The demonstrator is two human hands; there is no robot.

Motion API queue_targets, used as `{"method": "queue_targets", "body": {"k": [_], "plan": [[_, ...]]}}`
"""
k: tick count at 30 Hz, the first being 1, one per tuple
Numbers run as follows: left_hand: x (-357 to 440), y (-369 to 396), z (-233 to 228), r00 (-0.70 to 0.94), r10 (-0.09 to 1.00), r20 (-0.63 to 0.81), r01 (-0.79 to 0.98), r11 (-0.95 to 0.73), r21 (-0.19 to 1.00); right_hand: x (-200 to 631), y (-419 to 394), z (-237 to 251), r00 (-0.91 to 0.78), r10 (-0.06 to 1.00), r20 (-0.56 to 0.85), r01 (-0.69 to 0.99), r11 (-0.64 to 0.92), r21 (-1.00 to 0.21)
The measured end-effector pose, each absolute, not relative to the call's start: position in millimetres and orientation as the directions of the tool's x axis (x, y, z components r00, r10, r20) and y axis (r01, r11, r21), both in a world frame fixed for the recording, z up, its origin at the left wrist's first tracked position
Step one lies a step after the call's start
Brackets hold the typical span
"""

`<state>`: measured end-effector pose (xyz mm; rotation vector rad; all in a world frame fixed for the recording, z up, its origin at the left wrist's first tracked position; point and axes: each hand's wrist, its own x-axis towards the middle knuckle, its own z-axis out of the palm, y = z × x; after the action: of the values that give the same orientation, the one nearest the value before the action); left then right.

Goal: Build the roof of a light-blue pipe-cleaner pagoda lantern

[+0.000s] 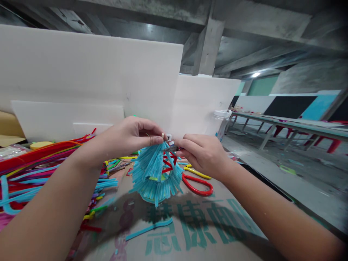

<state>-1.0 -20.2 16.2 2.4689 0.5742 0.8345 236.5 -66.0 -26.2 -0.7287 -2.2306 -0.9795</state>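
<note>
Pinching the top of a blue pipe-cleaner bundle (156,170) between thumb and forefinger, the left hand (129,136) holds it raised above the printed cardboard sheet (190,232). The right hand (201,152) closes its fingertips on the bundle's upper right edge. Red-handled scissors (197,183) lie just right of the bundle; loose coloured pipe cleaners (40,170) lie well left.

Cardboard-covered table (190,232) (green print), pipe cleaners (32,170) heaped, red scissors (197,185), loose blue strand (149,229)
</note>
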Motion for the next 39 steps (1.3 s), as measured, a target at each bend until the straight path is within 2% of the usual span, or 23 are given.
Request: {"method": "queue_targets", "body": {"k": [5,12,29,33,39], "plan": [[-2.3,-18.9,15.3,0.734,0.526,0.429,0.236,-0.790,0.566,238.4,-65.2,-27.5,-0.652,0.259,0.712,0.676,0.624,0.392],[-2.3,-17.8,15.8,0.734,0.529,0.425,0.237,-0.787,0.570,237.7,-68.6,-24.2,-0.673,0.278,0.685,0.685,0.582,0.437],[-0.8,-20.4,17.1,0.738,0.507,0.445,0.230,-0.810,0.540,235.9,-68.5,-24.3,-0.684,0.272,0.677,0.668,0.606,0.431],[0.3,-22.2,17.8,0.740,0.513,0.436,0.241,-0.806,0.540,235.8,-68.7,-24.2,-0.688,0.303,0.659,0.677,0.595,0.433],[0.5,-21.8,17.5,0.730,0.523,0.440,0.252,-0.804,0.538,235.8,-69.5,-25.6,-0.704,0.288,0.649,0.678,0.546,0.493]]}}
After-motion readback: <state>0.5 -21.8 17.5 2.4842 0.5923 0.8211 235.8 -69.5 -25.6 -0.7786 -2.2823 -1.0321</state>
